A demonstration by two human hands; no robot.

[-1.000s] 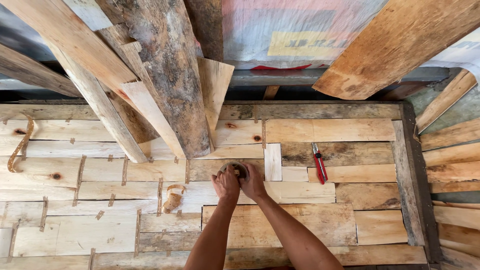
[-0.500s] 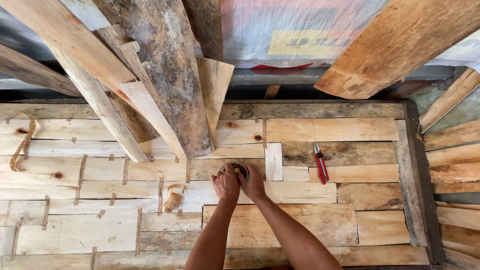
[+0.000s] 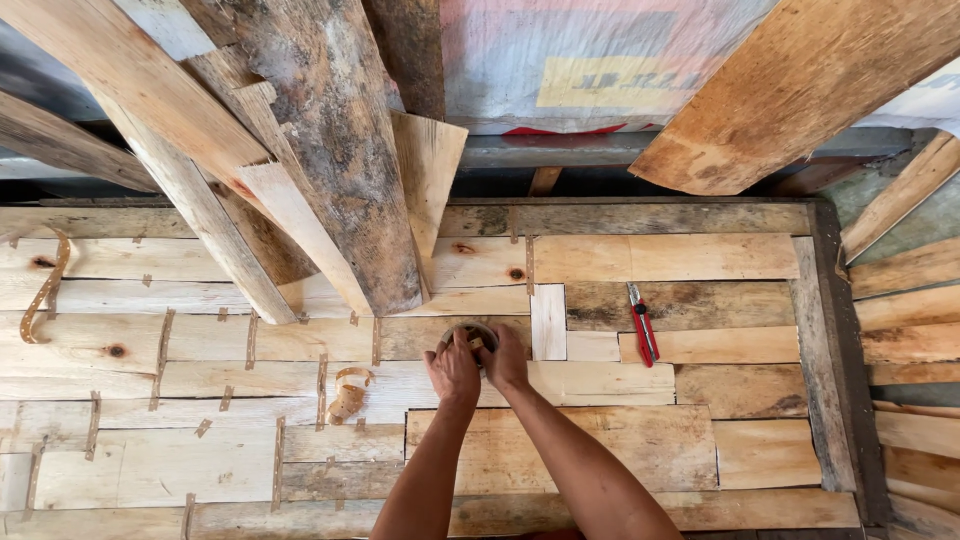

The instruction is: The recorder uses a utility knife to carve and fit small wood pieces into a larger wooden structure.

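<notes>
Evidently both hands, left hand (image 3: 455,370) and right hand (image 3: 505,358), had their fingers clamped around a small roll of tape (image 3: 471,335) mid-frame, which looked light, thin and best held by its rim.

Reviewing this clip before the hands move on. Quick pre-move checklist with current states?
1. Both hands on the roll: left hand and right hand close around the tape roll: ok.
2. Free tape end found: hidden by the fingers: cannot tell.
3. Red-handled pliers lying apart, to the right: ok.
4. Loose curled strip lies close beside the left hand: not ok.
5. Leaning planks stable above the work: cannot tell.
</notes>
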